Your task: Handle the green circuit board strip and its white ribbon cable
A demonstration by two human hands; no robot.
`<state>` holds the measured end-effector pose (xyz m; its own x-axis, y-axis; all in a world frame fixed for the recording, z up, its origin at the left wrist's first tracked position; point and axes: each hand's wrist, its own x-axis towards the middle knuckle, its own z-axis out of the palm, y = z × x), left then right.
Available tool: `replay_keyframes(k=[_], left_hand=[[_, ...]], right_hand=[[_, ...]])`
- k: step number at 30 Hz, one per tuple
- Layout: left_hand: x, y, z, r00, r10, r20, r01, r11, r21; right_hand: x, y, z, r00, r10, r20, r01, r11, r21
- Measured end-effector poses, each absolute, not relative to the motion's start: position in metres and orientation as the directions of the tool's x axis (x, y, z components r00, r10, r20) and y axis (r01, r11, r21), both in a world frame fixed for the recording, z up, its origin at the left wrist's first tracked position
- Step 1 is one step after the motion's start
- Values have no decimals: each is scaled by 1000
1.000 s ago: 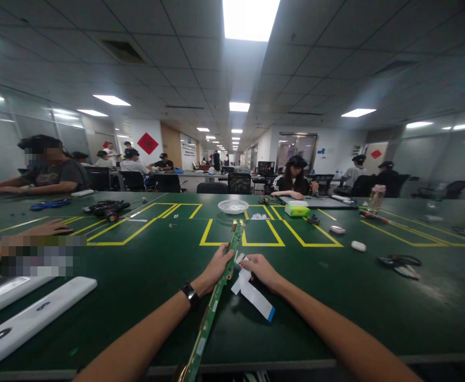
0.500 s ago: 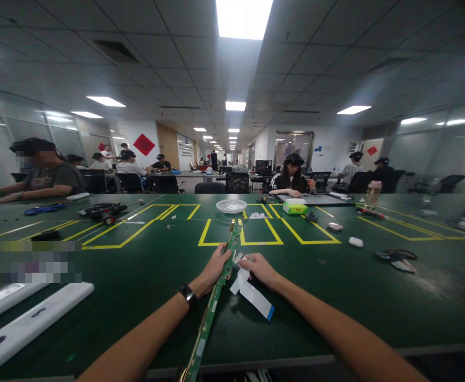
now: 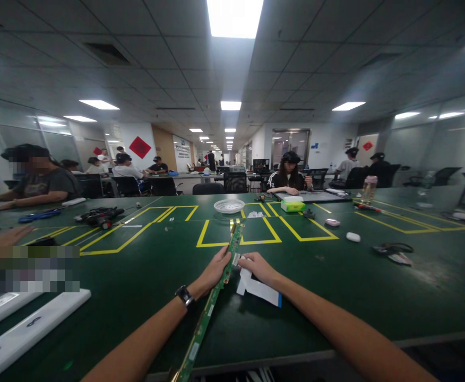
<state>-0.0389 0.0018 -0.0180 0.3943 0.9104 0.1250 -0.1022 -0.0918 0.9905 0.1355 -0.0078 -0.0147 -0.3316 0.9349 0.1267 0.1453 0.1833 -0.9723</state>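
Observation:
A long, narrow green circuit board (image 3: 212, 303) slants up from the near table edge, its far end raised in front of me. My left hand (image 3: 213, 271) is closed around the board from the left side, a dark watch on the wrist. On the right, my right hand (image 3: 258, 268) pinches one end of a white flat ribbon cable (image 3: 261, 289) against the board's edge. The cable is folded, and its loose end with a blue tip hangs to the right below the hand. Whether the pinched end sits in a connector I cannot tell.
On the green table (image 3: 336, 297) lie two long white cases (image 3: 29, 331) at left. Farther off are a white basket (image 3: 229, 206), a green tissue pack (image 3: 292, 205), an earbud case (image 3: 353, 237) and a black cable (image 3: 392, 248). A co-worker's hand (image 3: 1, 246) reaches in from the left.
The cable's loose end has swung to the right and up. My right hand's pinch lies closer against the board. A co-worker's hand has come into view at left.

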Motion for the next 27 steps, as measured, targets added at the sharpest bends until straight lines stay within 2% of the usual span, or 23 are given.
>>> replay_keyframes(k=[5,9,16,23,27], left_hand=[[-42,-4,-17,501,860,92,-16,-97,995],[-43,-6,-18,517,850,99,-6,-112,994],[-41,-10,-18,549,826,125,-38,-125,991],[-43,-6,-20,565,820,91,60,-151,987],[-45,-5,-12,552,802,227,89,-327,941]], right_hand=[[139,-4,-17,-378,921,96,130,155,-979],[141,-5,-18,-432,896,104,82,153,-985],[152,-6,-16,-546,822,162,160,292,-943],[154,-6,-16,-568,800,194,153,334,-930],[156,-4,-15,-513,816,268,206,420,-884]])
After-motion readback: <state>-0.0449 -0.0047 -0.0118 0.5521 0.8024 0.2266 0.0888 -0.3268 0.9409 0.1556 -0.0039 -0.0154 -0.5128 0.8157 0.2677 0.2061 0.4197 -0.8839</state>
